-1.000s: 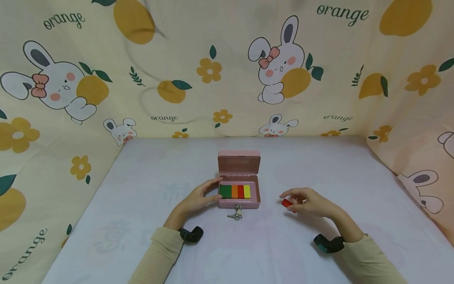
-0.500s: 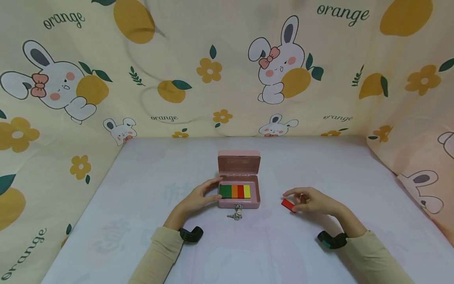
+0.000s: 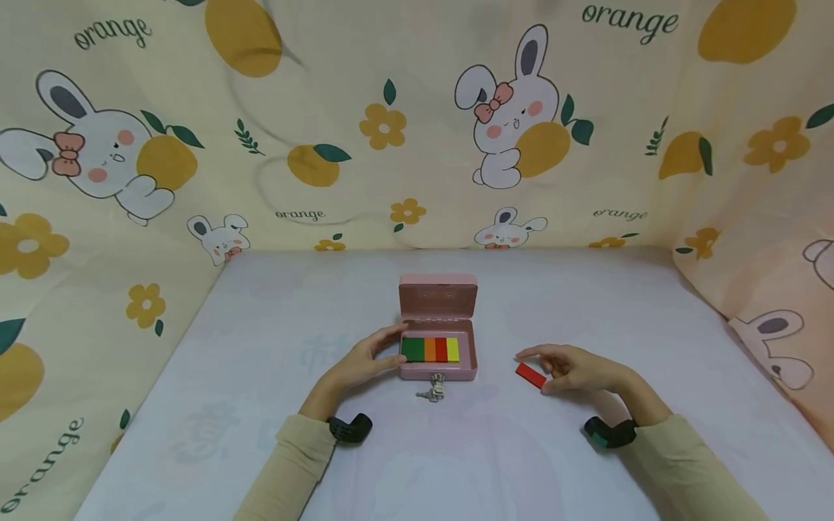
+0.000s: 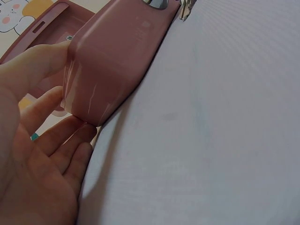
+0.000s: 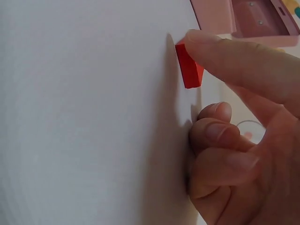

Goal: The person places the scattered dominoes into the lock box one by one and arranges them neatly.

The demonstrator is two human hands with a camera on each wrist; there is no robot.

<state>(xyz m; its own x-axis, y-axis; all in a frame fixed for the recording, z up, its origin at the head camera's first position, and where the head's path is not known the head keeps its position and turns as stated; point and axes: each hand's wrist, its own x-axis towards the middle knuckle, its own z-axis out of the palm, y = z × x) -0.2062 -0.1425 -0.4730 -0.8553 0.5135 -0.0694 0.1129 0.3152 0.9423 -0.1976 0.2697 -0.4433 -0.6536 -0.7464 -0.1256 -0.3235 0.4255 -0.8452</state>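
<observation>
A pink metal box [image 3: 439,373] stands on the table with its lid [image 3: 438,298] raised. Inside its left part lie green [image 3: 413,349], orange [image 3: 430,350], red and yellow [image 3: 453,350] blocks side by side. The left hand [image 3: 361,364] grips the box's left end, thumb at the front corner, fingers along the side and rear. To the right of the box, the right hand [image 3: 576,367] holds a red block [image 3: 531,375] between thumb and index finger. In the right wrist view the thumb covers one end of that block [image 5: 190,70], and the other fingers curl below.
A lock with keys [image 3: 436,391] hangs at the front of the box. The white table [image 3: 417,463] reaches back to a cloth wall [image 3: 417,145] printed with rabbits and oranges. A black wrist camera [image 3: 350,429] sits on the left sleeve, another [image 3: 609,433] on the right.
The red block shows more of its length now, as the right thumb has slid back toward its right end. The left hand and the box have kept their places.
</observation>
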